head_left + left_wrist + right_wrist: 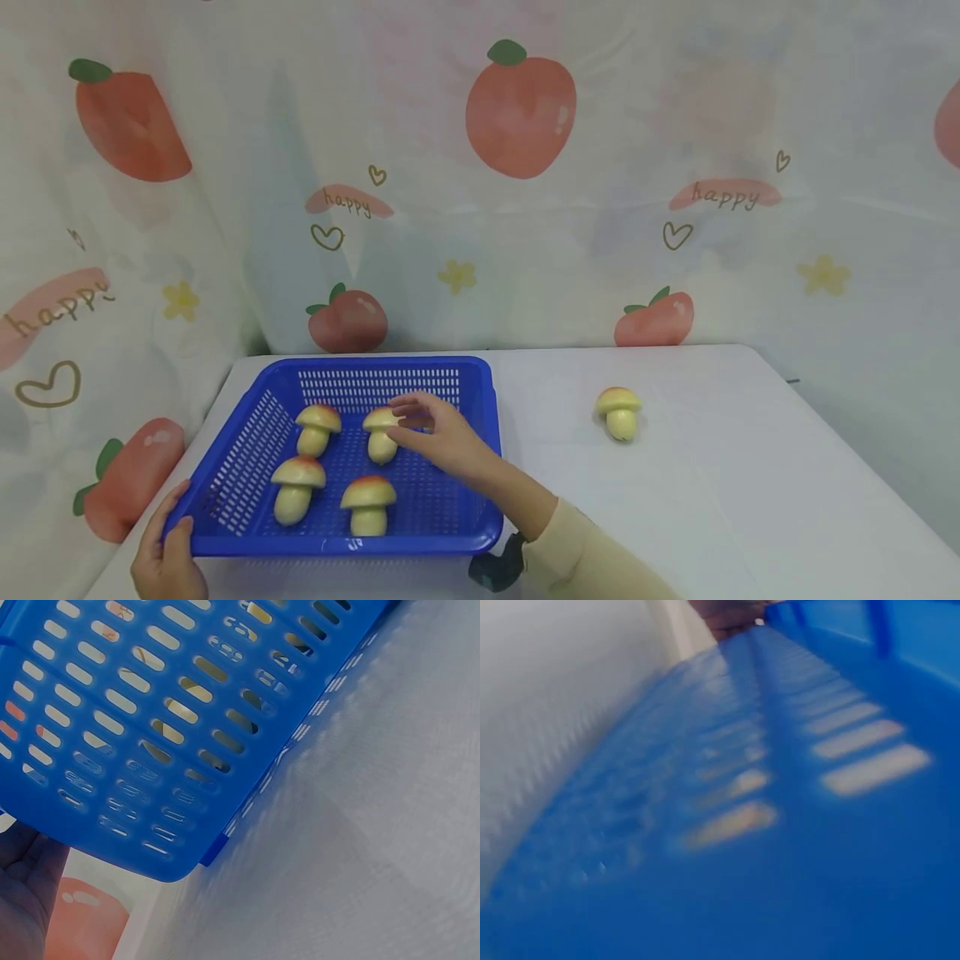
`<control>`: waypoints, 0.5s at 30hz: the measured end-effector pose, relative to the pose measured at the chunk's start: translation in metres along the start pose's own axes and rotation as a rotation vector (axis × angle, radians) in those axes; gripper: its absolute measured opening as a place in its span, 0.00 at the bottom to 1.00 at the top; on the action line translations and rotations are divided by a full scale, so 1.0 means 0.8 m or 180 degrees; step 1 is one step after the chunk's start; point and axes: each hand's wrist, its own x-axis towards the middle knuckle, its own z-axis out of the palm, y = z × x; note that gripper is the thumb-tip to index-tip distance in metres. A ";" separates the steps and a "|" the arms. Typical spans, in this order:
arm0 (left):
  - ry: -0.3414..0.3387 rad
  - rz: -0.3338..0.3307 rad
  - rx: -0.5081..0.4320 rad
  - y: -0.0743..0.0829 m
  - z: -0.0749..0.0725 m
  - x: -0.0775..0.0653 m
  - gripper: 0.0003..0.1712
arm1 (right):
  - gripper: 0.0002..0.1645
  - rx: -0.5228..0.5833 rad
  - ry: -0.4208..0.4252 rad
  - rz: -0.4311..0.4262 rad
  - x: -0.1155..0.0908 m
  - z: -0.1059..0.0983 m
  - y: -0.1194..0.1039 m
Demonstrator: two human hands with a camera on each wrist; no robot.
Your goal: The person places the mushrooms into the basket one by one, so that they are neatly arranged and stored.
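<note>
A blue plastic basket with slotted walls stands on the left part of the table, with several toy mushrooms inside. My left hand grips its near left corner by the rim; the left wrist view has this hand beside the basket wall. Over the basket's right half, my right hand reaches in with fingers spread and gently bent. Its fingertips overlap the cap of the far middle mushroom in the head view. The right wrist view is filled by the blurred basket wall.
Another toy mushroom is upright on the white table, right of the basket. A printed cloth with fruit and hearts hangs behind and at the left. A dark strap shows by the right sleeve.
</note>
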 end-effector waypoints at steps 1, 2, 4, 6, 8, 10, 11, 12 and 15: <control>0.0003 0.0002 -0.0012 0.000 0.000 0.000 0.23 | 0.21 0.0039 0.0009 -0.0021 -0.002 -0.005 -0.001; 0.0007 0.0022 -0.0006 -0.001 0.000 0.000 0.23 | 0.21 0.0084 0.0004 -0.0041 -0.004 -0.011 -0.003; 0.0009 0.0052 0.0011 -0.001 0.000 0.001 0.23 | 0.22 0.0115 0.0005 -0.0083 -0.007 -0.023 -0.005; 0.0009 0.0074 0.0025 -0.002 0.000 0.002 0.23 | 0.23 0.0106 0.0008 -0.0125 -0.010 -0.034 -0.006; 0.0012 0.0080 0.0062 -0.002 0.000 0.002 0.23 | 0.23 0.0057 0.0032 -0.0118 -0.013 -0.044 -0.006; 0.0013 0.0058 0.0048 -0.002 0.000 0.002 0.24 | 0.24 0.0019 0.0049 -0.0085 -0.015 -0.051 -0.006; 0.0012 0.0044 0.0047 -0.002 0.000 0.002 0.24 | 0.25 0.0005 0.0052 -0.0077 -0.016 -0.055 -0.006; 0.0013 0.0040 0.0079 -0.002 0.000 0.002 0.24 | 0.25 -0.0011 0.0060 -0.0055 -0.017 -0.058 -0.006; 0.0011 0.0010 0.0142 -0.002 0.001 0.002 0.24 | 0.25 -0.0033 0.0086 -0.0005 -0.020 -0.066 -0.004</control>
